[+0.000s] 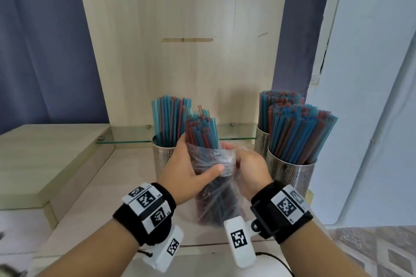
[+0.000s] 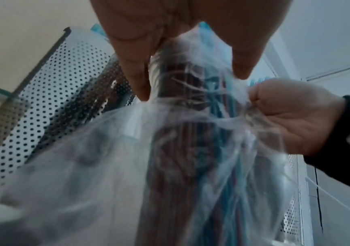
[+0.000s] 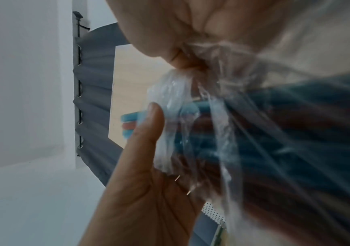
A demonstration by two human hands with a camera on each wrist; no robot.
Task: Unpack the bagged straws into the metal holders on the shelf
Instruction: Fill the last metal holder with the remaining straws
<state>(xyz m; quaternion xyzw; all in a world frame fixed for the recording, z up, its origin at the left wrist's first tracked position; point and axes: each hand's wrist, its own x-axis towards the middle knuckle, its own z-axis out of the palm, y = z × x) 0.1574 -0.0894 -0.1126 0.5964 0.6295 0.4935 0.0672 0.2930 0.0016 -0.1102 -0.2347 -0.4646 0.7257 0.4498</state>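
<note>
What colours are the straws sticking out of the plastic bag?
Blue and red straws, clearest in the head view.

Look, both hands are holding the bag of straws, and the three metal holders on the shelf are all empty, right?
Not quite. Both hands, left hand and right hand, do hold the bag of straws, but the metal holders aren't empty. The head view shows all three already packed with blue and red straws.
</note>
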